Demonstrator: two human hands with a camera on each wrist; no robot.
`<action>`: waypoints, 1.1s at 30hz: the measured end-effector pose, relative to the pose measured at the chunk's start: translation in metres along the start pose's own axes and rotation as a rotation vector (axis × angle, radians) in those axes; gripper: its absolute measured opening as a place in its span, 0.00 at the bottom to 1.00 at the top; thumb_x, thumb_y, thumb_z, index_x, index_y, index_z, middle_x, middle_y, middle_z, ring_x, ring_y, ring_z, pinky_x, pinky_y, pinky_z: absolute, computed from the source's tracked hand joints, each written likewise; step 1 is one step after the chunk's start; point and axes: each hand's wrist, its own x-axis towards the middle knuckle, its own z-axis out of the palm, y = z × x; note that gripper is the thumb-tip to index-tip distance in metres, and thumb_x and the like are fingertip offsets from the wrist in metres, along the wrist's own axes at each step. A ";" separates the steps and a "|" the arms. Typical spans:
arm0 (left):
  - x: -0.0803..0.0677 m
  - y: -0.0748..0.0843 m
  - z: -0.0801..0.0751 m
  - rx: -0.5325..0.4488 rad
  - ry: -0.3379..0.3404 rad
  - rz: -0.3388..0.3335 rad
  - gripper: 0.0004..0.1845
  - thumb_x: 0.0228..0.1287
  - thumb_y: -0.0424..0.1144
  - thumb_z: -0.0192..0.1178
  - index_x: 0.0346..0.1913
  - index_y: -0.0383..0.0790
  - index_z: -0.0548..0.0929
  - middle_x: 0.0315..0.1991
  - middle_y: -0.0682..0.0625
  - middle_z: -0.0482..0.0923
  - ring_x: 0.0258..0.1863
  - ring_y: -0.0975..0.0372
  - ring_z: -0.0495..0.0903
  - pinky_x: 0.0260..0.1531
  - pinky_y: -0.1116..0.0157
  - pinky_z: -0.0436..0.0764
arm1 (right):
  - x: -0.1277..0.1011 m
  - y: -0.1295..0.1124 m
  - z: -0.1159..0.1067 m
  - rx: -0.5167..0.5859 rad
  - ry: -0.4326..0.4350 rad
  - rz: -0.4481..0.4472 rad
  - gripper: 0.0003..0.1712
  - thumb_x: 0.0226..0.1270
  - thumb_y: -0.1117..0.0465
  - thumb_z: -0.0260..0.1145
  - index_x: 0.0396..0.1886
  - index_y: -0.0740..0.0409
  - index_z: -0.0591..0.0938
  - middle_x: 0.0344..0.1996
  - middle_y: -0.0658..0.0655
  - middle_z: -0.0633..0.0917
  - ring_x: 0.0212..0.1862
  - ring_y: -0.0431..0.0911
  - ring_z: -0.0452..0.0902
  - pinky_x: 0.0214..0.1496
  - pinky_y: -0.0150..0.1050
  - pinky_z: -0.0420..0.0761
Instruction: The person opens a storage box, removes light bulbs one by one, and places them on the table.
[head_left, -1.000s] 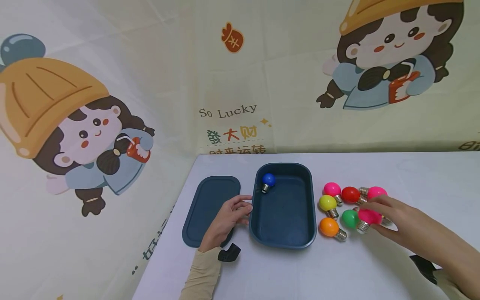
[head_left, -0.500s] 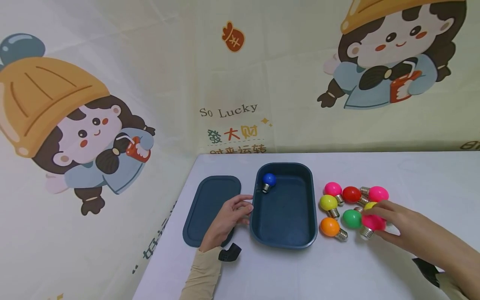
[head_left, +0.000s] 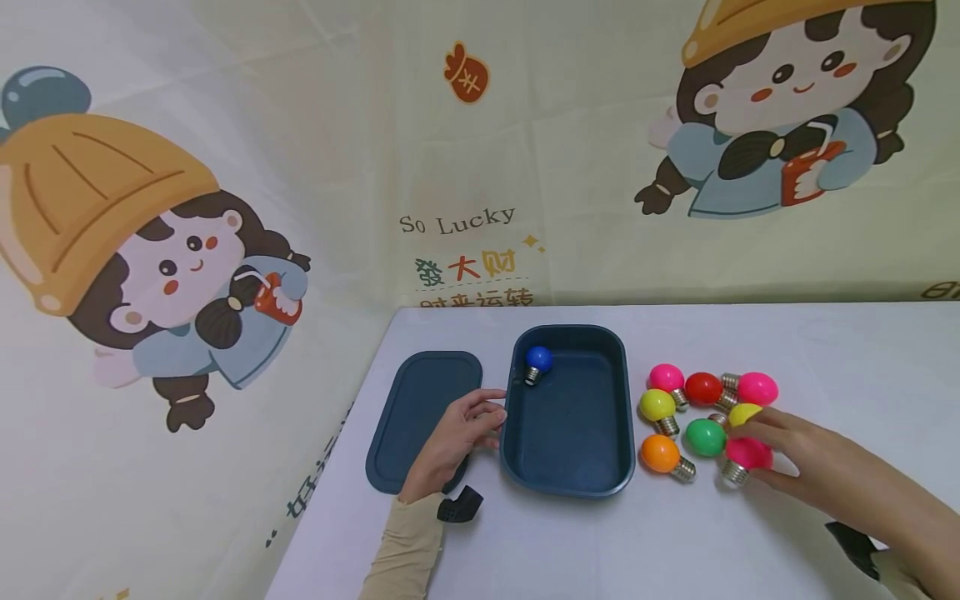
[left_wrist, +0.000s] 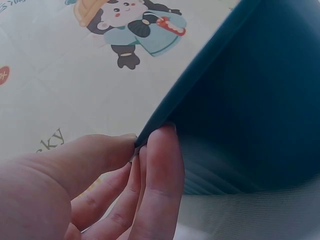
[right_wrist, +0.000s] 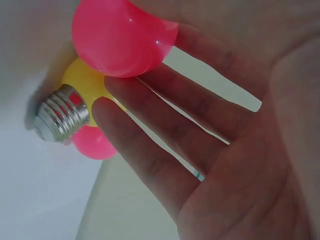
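The right hand pinches a pink bulb between thumb and fingertips, at the near right edge of the cluster and low over the white table. In the right wrist view the bulb sits at the very fingertips, not deep in the palm, so the hold looks light; a smooth round globe could squirt out and roll off. Just beyond it lies a yellow bulb with its metal screw base pointing sideways, and the fingers are close enough to nudge it.

The left hand holds the near-left rim of the dark blue box, thumb on the outer side and fingers curled at the edge (the left wrist view shows fingertips touching the rim, though whether they truly clamp it or only rest there is hard to tell). If that hold is slack, the box may slide when something drops in.

Between bulb and box stand a green bulb and an orange bulb, so a low path would knock them. Further off sit another yellow bulb, a red bulb and two more pink bulbs. A blue bulb lies in the box's far left corner. The lid lies flat to the left, and a cartoon-printed cloth hangs behind.
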 end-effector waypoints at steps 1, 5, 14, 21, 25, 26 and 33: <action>0.000 0.000 0.000 -0.001 -0.001 0.001 0.23 0.68 0.40 0.64 0.63 0.41 0.76 0.45 0.46 0.81 0.39 0.61 0.79 0.35 0.66 0.84 | 0.001 0.000 0.000 0.002 -0.011 0.006 0.29 0.36 0.55 0.85 0.43 0.52 0.85 0.44 0.56 0.84 0.45 0.55 0.81 0.38 0.47 0.87; -0.001 0.000 0.000 -0.009 -0.004 0.000 0.23 0.68 0.40 0.64 0.63 0.41 0.76 0.45 0.45 0.81 0.39 0.61 0.79 0.34 0.66 0.84 | 0.004 -0.001 0.001 0.000 -0.058 0.035 0.29 0.37 0.55 0.85 0.43 0.53 0.86 0.45 0.59 0.84 0.46 0.58 0.81 0.37 0.48 0.87; -0.002 0.002 0.001 -0.018 -0.007 0.003 0.22 0.68 0.39 0.64 0.63 0.41 0.76 0.45 0.46 0.81 0.38 0.62 0.79 0.34 0.66 0.84 | 0.005 0.002 0.007 -0.016 -0.054 0.029 0.29 0.36 0.55 0.85 0.43 0.53 0.86 0.44 0.58 0.84 0.45 0.56 0.81 0.36 0.47 0.87; -0.002 0.001 0.000 -0.011 -0.009 0.006 0.23 0.69 0.40 0.63 0.64 0.40 0.76 0.45 0.46 0.81 0.39 0.62 0.79 0.35 0.67 0.84 | 0.005 0.001 0.009 -0.025 -0.028 0.032 0.30 0.35 0.55 0.85 0.43 0.54 0.85 0.42 0.56 0.84 0.44 0.54 0.81 0.36 0.47 0.87; -0.002 0.000 0.000 -0.011 -0.010 0.009 0.23 0.69 0.40 0.63 0.64 0.40 0.76 0.45 0.46 0.81 0.38 0.62 0.79 0.35 0.67 0.84 | 0.005 -0.002 0.007 -0.020 -0.024 0.036 0.29 0.36 0.55 0.85 0.43 0.54 0.85 0.42 0.56 0.84 0.43 0.53 0.80 0.36 0.46 0.87; -0.002 0.000 0.000 -0.014 -0.010 0.009 0.23 0.69 0.40 0.63 0.64 0.40 0.76 0.45 0.46 0.80 0.38 0.62 0.79 0.35 0.66 0.84 | 0.005 -0.002 0.006 -0.017 -0.020 0.033 0.29 0.36 0.55 0.85 0.43 0.53 0.85 0.41 0.55 0.84 0.43 0.53 0.80 0.36 0.46 0.87; -0.002 0.000 0.000 -0.020 -0.013 0.009 0.23 0.69 0.40 0.63 0.64 0.41 0.76 0.44 0.46 0.80 0.38 0.62 0.79 0.34 0.66 0.84 | 0.008 -0.009 -0.001 -0.006 0.002 -0.010 0.27 0.39 0.55 0.84 0.43 0.50 0.86 0.43 0.54 0.84 0.45 0.54 0.80 0.34 0.43 0.87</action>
